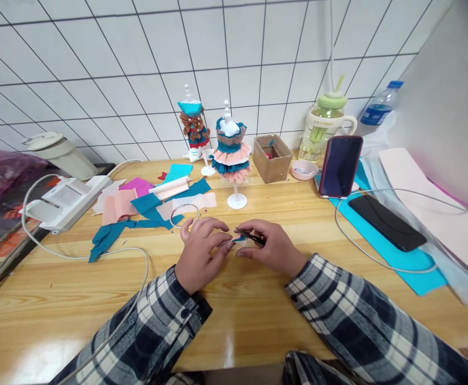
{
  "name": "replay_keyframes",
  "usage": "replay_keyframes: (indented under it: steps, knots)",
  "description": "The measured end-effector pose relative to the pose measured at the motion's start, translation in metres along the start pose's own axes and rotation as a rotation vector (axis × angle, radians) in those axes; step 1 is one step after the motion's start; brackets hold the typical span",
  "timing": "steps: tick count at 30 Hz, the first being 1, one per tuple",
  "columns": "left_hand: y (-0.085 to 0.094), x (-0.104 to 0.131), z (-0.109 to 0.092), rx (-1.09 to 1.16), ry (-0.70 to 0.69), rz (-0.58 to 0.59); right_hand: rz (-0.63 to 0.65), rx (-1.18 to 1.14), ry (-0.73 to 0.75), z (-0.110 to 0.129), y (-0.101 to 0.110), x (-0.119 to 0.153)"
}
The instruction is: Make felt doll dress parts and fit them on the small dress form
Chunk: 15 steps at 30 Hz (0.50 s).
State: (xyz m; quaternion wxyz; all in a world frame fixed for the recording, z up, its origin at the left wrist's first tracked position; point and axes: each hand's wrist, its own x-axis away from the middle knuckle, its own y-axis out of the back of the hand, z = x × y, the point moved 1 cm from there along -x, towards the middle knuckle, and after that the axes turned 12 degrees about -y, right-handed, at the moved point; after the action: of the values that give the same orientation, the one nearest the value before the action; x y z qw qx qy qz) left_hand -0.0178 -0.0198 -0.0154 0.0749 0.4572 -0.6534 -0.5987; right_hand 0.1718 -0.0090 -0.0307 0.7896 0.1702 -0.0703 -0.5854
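Near the middle of the table, my left hand [204, 250] pinches a small strip of blue and white paper [240, 240] between thumb and finger. My right hand [273, 247] grips a slim dark tool [254, 237], perhaps tweezers or small scissors; its exact kind is too small to tell. The tool's tip lies at the paper strip. Just behind my hands, a white mini dress form [231, 155] stands upright on its round base, dressed in ruffled teal, brown and peach paper. A second dress form [194, 125] in turquoise, brown and red is behind it to the left.
Paper scraps [149, 200] lie at the left beside a white power strip [76, 200] and a looping cable. At the back are a cardboard box [273, 159], a pink dish [304, 170] and a jug [322, 128]. A propped phone [340, 167] and a black phone [386, 222] are at the right.
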Motion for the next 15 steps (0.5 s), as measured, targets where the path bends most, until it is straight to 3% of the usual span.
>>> replay_keyframes:
  steps: [11,15]
  knots:
    - [-0.0017,0.0001,0.0037,0.094,-0.009,0.098,-0.025,0.116,-0.028,0.0048,0.0041,-0.0003]
    - [-0.0062,0.0025,0.0063,0.059,0.032,0.103,-0.13,0.206,-0.003,0.0007,0.0046,-0.0005]
